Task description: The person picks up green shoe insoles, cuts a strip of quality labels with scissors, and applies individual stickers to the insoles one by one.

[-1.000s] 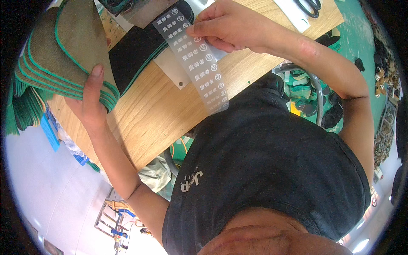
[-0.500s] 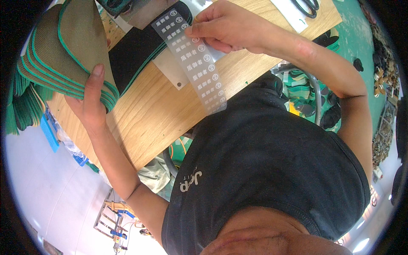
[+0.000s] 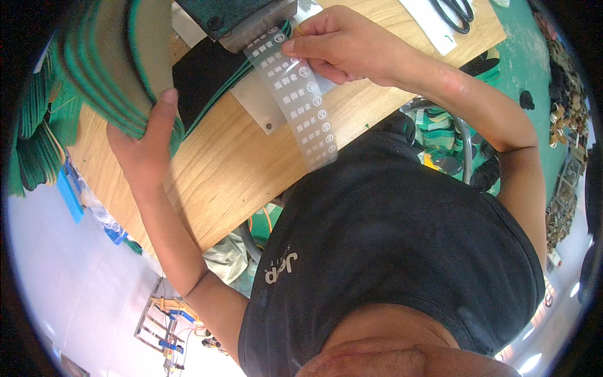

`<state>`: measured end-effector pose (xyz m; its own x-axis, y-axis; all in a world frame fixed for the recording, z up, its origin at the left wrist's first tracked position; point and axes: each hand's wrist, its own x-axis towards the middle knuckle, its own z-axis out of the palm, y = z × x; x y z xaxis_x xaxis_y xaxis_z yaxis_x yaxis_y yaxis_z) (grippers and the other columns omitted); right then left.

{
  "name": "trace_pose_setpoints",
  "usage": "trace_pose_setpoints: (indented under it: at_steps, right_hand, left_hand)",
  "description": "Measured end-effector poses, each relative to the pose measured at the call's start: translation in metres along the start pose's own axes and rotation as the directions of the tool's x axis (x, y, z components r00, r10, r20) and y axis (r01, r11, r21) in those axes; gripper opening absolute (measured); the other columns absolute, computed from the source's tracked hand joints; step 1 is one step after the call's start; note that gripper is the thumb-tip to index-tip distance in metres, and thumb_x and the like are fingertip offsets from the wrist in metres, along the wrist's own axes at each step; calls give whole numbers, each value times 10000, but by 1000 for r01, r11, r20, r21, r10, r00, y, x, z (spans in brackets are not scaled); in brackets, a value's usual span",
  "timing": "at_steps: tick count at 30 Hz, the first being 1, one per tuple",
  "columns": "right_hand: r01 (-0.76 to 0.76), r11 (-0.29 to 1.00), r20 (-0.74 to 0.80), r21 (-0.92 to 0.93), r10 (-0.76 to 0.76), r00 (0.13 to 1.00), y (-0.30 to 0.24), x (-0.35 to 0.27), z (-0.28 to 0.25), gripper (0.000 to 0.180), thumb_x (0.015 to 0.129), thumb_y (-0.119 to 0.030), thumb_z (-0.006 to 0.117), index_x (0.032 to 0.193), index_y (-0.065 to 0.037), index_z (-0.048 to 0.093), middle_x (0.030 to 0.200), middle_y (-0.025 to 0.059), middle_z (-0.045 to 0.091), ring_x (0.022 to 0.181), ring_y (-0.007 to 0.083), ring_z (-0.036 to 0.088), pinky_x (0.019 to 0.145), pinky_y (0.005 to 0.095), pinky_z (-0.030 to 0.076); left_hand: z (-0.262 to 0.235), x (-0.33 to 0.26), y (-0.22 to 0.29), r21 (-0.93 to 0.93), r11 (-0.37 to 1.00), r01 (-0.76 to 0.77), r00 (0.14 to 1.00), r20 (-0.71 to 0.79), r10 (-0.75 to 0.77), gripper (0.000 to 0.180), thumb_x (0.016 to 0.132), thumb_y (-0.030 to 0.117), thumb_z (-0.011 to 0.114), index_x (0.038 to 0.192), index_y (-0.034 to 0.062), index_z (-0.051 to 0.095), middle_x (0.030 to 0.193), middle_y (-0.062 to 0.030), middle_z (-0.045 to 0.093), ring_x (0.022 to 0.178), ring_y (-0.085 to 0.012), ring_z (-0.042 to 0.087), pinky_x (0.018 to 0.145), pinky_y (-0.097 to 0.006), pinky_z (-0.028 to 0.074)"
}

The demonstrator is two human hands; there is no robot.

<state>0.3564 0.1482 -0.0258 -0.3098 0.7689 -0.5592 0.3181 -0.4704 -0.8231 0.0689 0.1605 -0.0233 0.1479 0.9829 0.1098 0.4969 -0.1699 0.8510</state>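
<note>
My left hand [image 3: 144,147] is closed around a fanned stack of tan insoles [image 3: 103,69] with green edges, its thumb on top. With thumb and finger, my right hand [image 3: 352,47] pinches the edge of a clear strip [image 3: 303,110] printed with rows of small white marks. That strip's far end lies over black insoles [image 3: 200,78] with green edges on the table. A dark metal press block [image 3: 257,28] sits over the end of the insoles and the strip's far end, close to my right fingertips. Whether it touches them is hard to see.
The wooden table [image 3: 220,182] carries a pale metal plate [image 3: 267,122] with a hole beneath the strip. Black-handled scissors [image 3: 453,14] lie on white paper at the far right. More insoles hang at the left edge [image 3: 31,151]. Below the table are piled insoles [image 3: 440,135].
The press block has come down over the black insoles and the strip's far end. My left hand has shifted right and raised the tan insoles. My right hand has moved slightly right with the strip.
</note>
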Motion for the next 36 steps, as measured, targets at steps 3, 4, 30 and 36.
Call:
trace_pose_setpoints:
  at_steps: [3,4,30,36]
  right_hand:
    - [33,999,12,21,-33,999,1,-3,-1,327,972,-194,531,708,-15,604,517,27,521,459,103,483,453,263,396]
    - [14,1000,-2,5,-14,1000,0,-3,0,329,971,-196,529,705,-16,602,517,28,523,459,104,485,453,264,396]
    - [45,998,-34,-32,-46,998,-2,6,-13,278,931,-204,575,740,-17,648,520,42,544,428,108,474,407,259,360]
    - [37,999,-19,-28,-37,999,-2,6,-13,287,933,-211,577,721,-27,637,507,40,533,418,105,463,397,262,350]
  left_hand:
    - [15,4,18,298,949,-102,994,58,89,642,732,206,797,1279,-3,535,950,-131,680,851,-216,649,789,-351,505]
    - [17,7,18,327,927,-184,982,108,156,686,706,216,804,1295,4,523,948,-151,679,853,-249,654,784,-364,508]
    - [-16,10,-17,-304,931,-203,951,-288,113,393,722,-39,680,1101,-73,581,1047,-122,626,897,-192,600,839,-310,484]
    - [-16,8,-19,-306,930,-204,958,-258,125,297,740,-4,686,1022,-49,603,940,-103,623,807,-186,596,780,-305,482]
